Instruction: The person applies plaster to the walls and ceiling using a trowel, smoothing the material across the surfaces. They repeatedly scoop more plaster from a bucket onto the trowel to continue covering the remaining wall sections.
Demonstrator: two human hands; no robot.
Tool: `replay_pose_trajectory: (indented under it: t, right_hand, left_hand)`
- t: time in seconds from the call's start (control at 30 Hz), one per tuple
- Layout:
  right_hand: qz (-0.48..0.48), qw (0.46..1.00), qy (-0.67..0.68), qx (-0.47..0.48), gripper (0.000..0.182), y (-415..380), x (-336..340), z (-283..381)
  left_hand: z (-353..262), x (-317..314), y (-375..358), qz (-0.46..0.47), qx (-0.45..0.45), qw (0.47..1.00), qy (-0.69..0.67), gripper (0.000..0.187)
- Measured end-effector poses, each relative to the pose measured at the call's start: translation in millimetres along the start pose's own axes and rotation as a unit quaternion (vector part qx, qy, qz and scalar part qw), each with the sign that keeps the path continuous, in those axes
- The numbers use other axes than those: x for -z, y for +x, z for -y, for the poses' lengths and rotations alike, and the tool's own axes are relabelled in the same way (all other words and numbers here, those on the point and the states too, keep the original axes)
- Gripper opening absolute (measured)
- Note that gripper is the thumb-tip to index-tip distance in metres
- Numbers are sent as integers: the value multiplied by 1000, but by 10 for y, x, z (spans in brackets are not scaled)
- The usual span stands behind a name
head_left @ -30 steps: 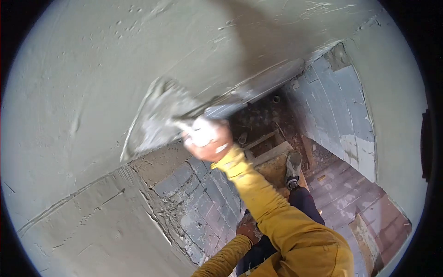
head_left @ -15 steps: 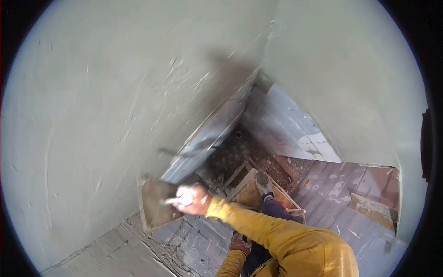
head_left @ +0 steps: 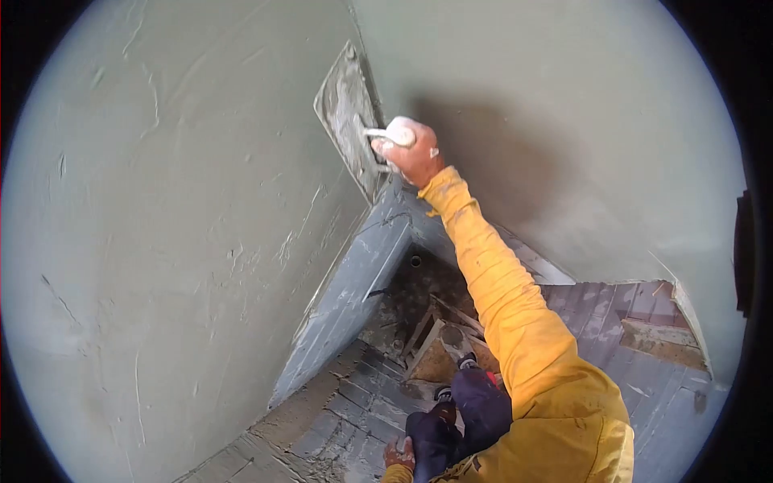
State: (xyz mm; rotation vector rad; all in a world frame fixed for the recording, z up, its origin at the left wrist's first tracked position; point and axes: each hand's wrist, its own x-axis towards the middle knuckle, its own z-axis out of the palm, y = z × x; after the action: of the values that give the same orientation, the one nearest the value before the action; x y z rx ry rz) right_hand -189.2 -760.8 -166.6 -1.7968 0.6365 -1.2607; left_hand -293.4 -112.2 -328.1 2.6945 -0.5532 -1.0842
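Observation:
My right hand (head_left: 412,151), in a yellow sleeve, is wrapped round the pale handle of a flat plastering trowel (head_left: 348,117). The trowel's grey-smeared blade lies along the left wall (head_left: 201,217), right beside the inner corner where it meets the right wall (head_left: 580,121). Low in the view, my left hand (head_left: 398,455) hangs near my dark trouser leg. Its fingers are partly visible but too small to read, and I see no object in it.
Below the walls are grey boards (head_left: 350,298) and a dark recess with rubble (head_left: 427,278). A wooden box (head_left: 435,362) stands by my feet. Grey planks (head_left: 362,402) cover the floor, and a loose wood piece (head_left: 662,342) lies at the right.
My right hand and the trowel have moved from the lower left up and right to the corner. The view has shifted, and my left hand now appears lower.

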Motion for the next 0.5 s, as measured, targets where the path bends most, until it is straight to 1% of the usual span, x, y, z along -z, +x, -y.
replay_pose_trajectory:
  t: [0.03,0.07,0.1,0.17,0.27,0.3,0.37,0.43,0.5]
  right_hand:
    - [-17,1000,-17,11,22,124,24,-8]
    - [-18,1000,-6,10,21,228,37,-3]
    - [-19,1000,3,9,21,316,53,8]
    - [-24,999,22,-11,21,434,48,48]
    - [-34,999,15,-24,22,570,-8,-27]
    - [-34,998,37,-44,22,590,-24,-28]
    - [-30,999,23,-29,21,606,-59,-233]
    - [-29,999,25,-26,22,550,-86,-274]
    - [-3,999,9,-33,23,441,-143,-258]
  left_hand:
    - [184,-7,-59,-4,-4,1000,18,50]
    - [272,22,-87,-8,-8,999,36,49]
    - [-6,268,-175,30,68,997,34,49]
    - [-73,301,-241,28,106,994,5,49]
    - [-36,232,-330,22,139,990,-30,49]
    - [-7,195,-353,23,147,988,-40,49]
    - [67,107,-394,26,162,985,-60,49]
    - [151,15,-467,29,177,981,-80,49]
    - [228,-91,-504,32,187,977,-101,49]
